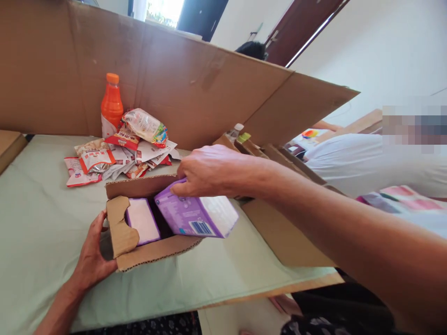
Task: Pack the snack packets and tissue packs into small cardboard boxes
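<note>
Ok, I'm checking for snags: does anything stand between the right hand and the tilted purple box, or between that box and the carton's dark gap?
Nothing visible does. The right hand grips the tilted purple box. The other purple box stands beside the dark gap in the carton; its depth is hidden.

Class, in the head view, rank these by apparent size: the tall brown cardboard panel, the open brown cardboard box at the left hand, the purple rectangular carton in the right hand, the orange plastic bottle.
1. Cardboard panel
2. Open cardboard box
3. Purple carton
4. Orange bottle
The bottle is farther off; true sizes may differ.
</note>
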`<state>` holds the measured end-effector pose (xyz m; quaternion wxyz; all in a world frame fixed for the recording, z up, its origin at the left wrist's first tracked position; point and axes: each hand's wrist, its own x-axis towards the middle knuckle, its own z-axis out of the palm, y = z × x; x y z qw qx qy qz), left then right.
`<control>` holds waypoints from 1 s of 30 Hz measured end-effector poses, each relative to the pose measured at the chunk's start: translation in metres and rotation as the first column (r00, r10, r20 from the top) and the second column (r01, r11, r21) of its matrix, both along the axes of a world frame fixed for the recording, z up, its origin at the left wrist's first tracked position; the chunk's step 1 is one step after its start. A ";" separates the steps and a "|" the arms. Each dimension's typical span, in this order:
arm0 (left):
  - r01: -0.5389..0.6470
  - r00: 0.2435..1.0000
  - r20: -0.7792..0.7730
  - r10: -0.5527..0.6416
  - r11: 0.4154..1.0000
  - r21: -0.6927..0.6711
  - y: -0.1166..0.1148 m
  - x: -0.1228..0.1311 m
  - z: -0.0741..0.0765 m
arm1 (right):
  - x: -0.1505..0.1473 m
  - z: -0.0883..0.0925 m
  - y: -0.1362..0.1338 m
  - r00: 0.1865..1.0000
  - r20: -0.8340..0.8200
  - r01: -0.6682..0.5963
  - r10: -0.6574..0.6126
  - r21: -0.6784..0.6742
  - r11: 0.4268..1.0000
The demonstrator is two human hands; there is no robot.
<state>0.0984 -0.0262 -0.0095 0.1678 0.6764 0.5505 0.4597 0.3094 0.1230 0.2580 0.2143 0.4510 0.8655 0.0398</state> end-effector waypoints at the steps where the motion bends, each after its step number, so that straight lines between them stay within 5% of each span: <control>1: 0.000 1.000 0.000 0.000 1.000 -0.002 0.000 0.000 0.000 | 0.000 0.001 0.000 1.000 -0.002 0.023 -0.023 0.007 1.000; 10: -0.004 1.000 -0.022 0.004 1.000 0.008 0.003 0.000 0.000 | -0.035 -0.026 -0.006 0.996 0.064 -0.062 0.065 -0.050 0.997; 24: 0.012 1.000 -0.024 -0.011 1.000 0.018 0.003 -0.001 0.000 | -0.018 -0.078 -0.002 0.996 -0.075 0.048 -0.047 0.005 0.999; 30: 0.020 1.000 -0.016 -0.020 1.000 0.012 0.003 0.001 0.000 | 0.015 -0.069 -0.011 0.996 -0.093 -0.016 0.003 -0.145 0.989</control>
